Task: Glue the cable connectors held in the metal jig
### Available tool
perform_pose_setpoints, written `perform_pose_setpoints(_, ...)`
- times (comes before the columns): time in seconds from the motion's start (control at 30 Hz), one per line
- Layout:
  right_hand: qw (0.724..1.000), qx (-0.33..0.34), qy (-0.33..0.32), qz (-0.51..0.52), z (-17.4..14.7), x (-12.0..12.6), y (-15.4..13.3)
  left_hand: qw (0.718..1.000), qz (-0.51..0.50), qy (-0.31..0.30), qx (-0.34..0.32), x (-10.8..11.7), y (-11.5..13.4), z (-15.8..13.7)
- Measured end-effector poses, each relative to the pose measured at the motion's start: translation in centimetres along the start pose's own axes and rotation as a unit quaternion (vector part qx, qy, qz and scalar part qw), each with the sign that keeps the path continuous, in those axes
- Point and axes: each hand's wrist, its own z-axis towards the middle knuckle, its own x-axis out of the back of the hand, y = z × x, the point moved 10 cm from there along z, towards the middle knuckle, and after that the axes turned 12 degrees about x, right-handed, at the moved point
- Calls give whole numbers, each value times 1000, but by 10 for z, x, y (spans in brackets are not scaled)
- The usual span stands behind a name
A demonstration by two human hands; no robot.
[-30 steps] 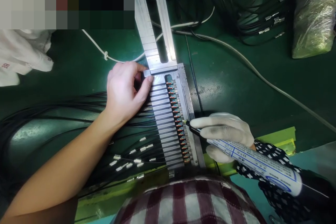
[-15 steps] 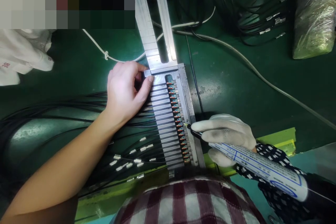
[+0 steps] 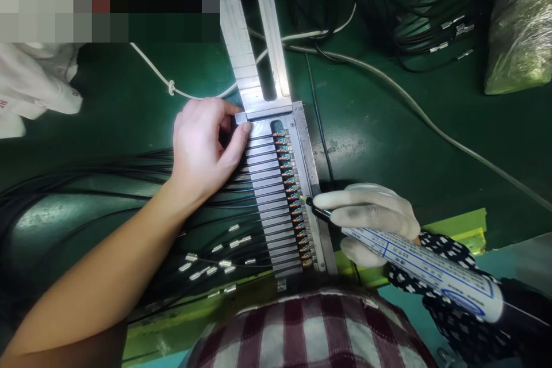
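Observation:
My bare left hand (image 3: 200, 146) grips the upper left corner of a slotted metal fixture (image 3: 269, 207) between thumb and fingers. Black cables (image 3: 233, 204) lie side by side in its slots, with small connector ends and exposed coloured wires (image 3: 286, 165) lined up along the right part. In a white glove, my right hand (image 3: 373, 215) closes around a white printed glue tube (image 3: 435, 270) with a black nozzle. The nozzle's pale tip is at the connector row, about midway down; whether it touches I cannot tell. The tube's rear end points to the lower right.
A hinged metal frame (image 3: 259, 34) stands raised beyond the fixture. Loose cables with silvery plugs (image 3: 224, 264) lie at the lower left, and another bunch (image 3: 448, 26) is at the upper right. A plastic-wrapped bundle (image 3: 520, 34), white cloth (image 3: 34, 89) and a grey cord (image 3: 401, 100) also lie on the green table.
The nozzle tip has moved slightly up along the connector row, away from my body. My left hand keeps its grip on the fixture's corner.

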Motion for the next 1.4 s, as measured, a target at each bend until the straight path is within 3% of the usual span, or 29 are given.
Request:
perform_pose_setpoints(0.2, 999, -9, -20, -29, -1, 5, -11, 1000, 0, -12, 10, -1, -2, 1)
perform_pose_setpoints(0.37, 999, -20, 6, -33, -12, 2, -15, 1000, -1, -1, 1, 0, -2, 0)
perform_pose_setpoints(1.03, 999, -29, 23, -13, -21, 0, -8, 1000, 2, -14, 18, -1, -3, -1)
perform_pose_setpoints(1.4, 1000, -29, 11, -3, -18, -1, -8, 1000, -7, 24, -17, 1, -1, -1)
